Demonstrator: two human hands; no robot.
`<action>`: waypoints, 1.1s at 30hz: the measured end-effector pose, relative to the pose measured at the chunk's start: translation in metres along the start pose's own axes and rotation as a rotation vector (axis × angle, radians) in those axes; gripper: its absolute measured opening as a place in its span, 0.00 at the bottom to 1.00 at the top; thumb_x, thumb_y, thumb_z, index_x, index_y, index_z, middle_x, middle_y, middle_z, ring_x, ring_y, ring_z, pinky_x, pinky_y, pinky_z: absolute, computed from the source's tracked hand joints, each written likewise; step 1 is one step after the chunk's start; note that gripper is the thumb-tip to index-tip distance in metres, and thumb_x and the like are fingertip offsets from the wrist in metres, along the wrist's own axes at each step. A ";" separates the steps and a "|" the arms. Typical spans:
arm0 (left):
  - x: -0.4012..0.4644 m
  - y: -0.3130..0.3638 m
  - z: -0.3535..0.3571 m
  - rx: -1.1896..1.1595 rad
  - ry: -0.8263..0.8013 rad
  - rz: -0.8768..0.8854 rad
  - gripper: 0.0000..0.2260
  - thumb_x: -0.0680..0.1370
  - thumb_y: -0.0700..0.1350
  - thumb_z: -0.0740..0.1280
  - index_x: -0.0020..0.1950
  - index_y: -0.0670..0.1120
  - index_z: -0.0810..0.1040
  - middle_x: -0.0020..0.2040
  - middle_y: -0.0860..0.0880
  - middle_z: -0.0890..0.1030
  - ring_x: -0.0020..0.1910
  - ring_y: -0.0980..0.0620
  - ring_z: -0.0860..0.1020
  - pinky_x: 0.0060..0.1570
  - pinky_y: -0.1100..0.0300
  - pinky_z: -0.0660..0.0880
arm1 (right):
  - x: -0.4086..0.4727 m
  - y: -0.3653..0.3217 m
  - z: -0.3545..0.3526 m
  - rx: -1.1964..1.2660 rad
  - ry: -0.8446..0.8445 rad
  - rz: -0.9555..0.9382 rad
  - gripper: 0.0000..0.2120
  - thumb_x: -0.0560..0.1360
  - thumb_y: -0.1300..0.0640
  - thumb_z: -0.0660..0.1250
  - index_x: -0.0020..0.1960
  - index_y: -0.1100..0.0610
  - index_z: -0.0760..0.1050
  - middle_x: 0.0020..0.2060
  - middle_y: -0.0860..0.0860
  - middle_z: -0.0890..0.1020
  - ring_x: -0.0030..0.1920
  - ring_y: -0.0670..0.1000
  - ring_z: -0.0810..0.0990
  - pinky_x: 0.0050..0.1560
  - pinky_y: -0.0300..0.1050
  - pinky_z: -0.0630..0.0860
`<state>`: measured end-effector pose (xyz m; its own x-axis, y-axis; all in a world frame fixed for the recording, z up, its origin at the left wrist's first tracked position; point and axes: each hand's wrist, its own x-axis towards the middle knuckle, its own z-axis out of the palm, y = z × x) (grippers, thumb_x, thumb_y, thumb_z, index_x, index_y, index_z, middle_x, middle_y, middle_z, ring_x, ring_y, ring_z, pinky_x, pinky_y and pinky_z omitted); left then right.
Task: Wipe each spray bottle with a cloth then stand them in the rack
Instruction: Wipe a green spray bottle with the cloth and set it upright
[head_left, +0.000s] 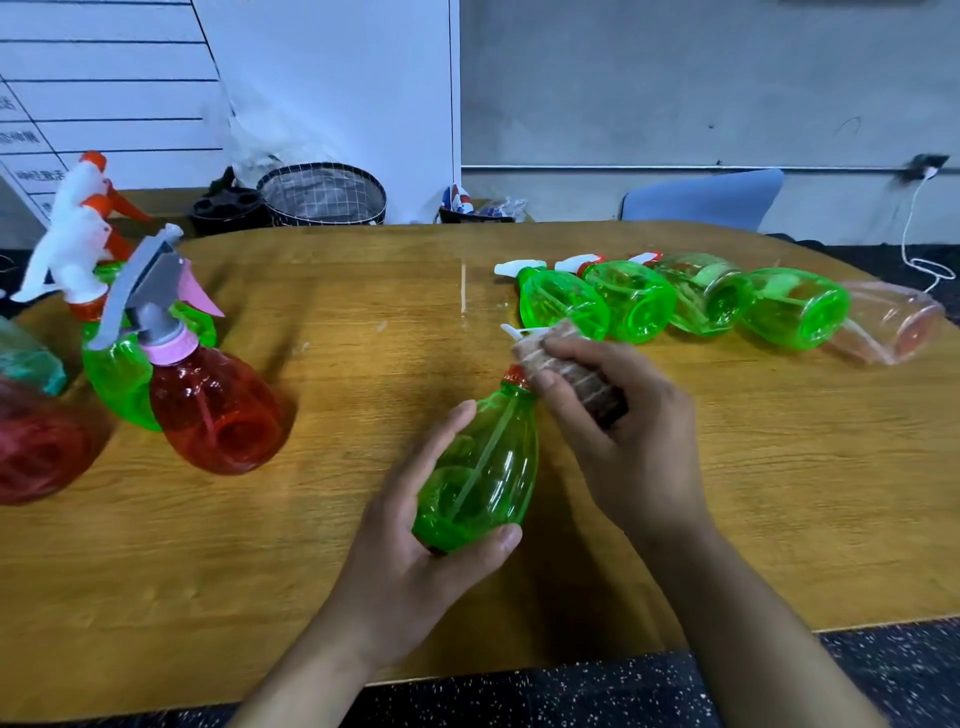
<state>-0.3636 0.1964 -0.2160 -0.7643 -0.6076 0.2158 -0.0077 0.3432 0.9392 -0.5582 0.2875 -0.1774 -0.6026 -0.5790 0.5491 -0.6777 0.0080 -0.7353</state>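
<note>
Two grips: bottle (480, 473), seemingly cloth (571, 371)

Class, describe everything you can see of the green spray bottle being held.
The green spray bottle is clear, shiny plastic with a thin tube inside and a red collar. It is tilted above the wooden table, base toward the camera. The left hand grips its body; the right hand presses a cloth over its white spray head.

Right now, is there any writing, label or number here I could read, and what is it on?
Nothing can be read for certain.
White board at the back left: dark characters in its ruled rows, too blurred and cut off to read.
Green spray bottle held in the left hand: no label showing.
Cloth in the right hand: no text.
Bottles lying on the table: no readable labels.
</note>
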 end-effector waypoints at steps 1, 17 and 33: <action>0.000 0.000 0.000 0.014 0.004 0.003 0.38 0.70 0.59 0.79 0.78 0.71 0.68 0.78 0.66 0.71 0.77 0.61 0.71 0.73 0.55 0.73 | 0.002 0.003 -0.001 -0.009 0.066 0.048 0.13 0.79 0.48 0.73 0.62 0.49 0.83 0.54 0.45 0.85 0.52 0.45 0.84 0.51 0.52 0.82; 0.000 0.003 0.001 0.027 0.029 0.002 0.39 0.69 0.60 0.79 0.78 0.71 0.68 0.78 0.67 0.71 0.77 0.62 0.70 0.76 0.49 0.71 | -0.001 -0.001 0.001 0.096 -0.047 0.016 0.11 0.79 0.52 0.74 0.60 0.53 0.82 0.53 0.45 0.85 0.53 0.46 0.84 0.51 0.44 0.81; 0.000 -0.001 0.002 -0.062 0.056 0.003 0.38 0.69 0.57 0.80 0.77 0.69 0.70 0.76 0.65 0.74 0.73 0.60 0.75 0.66 0.67 0.75 | -0.004 0.015 -0.010 -0.084 -0.081 0.009 0.06 0.78 0.48 0.70 0.53 0.48 0.77 0.45 0.42 0.82 0.40 0.43 0.81 0.39 0.45 0.75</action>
<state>-0.3650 0.1967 -0.2176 -0.7274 -0.6460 0.2314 0.0359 0.3009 0.9530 -0.5707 0.2983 -0.1868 -0.5752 -0.6429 0.5058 -0.7074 0.0804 -0.7022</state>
